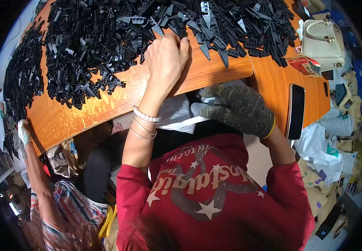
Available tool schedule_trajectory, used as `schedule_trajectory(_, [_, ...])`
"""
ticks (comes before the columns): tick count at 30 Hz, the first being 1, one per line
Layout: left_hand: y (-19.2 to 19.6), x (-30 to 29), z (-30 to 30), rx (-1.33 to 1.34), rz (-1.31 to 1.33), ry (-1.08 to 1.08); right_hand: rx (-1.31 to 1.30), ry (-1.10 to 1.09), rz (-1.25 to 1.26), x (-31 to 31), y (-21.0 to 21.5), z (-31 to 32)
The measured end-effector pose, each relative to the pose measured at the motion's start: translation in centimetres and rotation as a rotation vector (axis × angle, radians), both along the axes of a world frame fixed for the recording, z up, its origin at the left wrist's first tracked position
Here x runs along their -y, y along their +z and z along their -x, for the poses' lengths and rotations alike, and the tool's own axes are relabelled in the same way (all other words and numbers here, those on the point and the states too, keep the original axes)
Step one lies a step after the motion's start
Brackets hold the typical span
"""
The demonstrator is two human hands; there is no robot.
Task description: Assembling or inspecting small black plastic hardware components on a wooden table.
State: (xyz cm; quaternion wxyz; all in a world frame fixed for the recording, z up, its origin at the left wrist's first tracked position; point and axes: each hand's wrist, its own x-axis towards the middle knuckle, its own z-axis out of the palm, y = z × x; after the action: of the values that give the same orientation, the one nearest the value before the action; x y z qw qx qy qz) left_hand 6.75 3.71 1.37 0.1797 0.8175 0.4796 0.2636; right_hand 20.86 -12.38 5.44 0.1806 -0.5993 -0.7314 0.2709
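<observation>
My bare left hand (167, 60), with a beaded bracelet and thin bangles at the wrist, rests knuckles up on the wooden table. Its fingers curl at the near edge of a large pile of black plastic parts (227, 25); whatever lies under them is hidden. My right hand (241, 108) wears a dark knitted glove with a yellow cuff. It is below the table edge over my lap, with its thumb and fingers closed around the edge of a white plastic bag (176, 115). The inside of the bag is mostly out of sight.
Smaller black clips (85, 50) are heaped on the left of the table (105, 100). On the right are a phone (296, 111), a red packet (305, 65) and a cream handbag (323, 46). A co-worker's gloved hand (23, 131) touches the left table edge.
</observation>
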Motion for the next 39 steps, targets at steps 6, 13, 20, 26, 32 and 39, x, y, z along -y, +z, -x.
schedule_trajectory(6, [0.1,2.2,2.6,0.209,0.139,-0.035,0.043,-0.018,-0.294,0.5,-2.4,-0.6])
schedule_trajectory(13, [0.1,5.4,6.6,0.017,-0.503,-0.655,-0.539,-0.345,0.16,-2.4,0.5,1.8])
schedule_trajectory(20, [-1.0,1.8,7.7,-0.166,-0.456,0.067,-0.24,-0.145,-0.142,-2.5,-3.3,1.4])
schedule_trajectory(26, [-0.8,1.4,8.1,-0.202,-0.413,0.05,-0.2,-0.147,-0.024,-2.5,-3.1,1.5])
schedule_trajectory(32, [-1.1,0.9,8.2,-0.29,-0.437,0.027,-0.134,-0.112,-0.295,-2.7,-3.7,1.3])
schedule_trajectory(39, [-1.2,1.3,8.6,-0.391,-0.455,-0.066,-0.077,-0.097,-0.326,-2.9,-3.7,1.5])
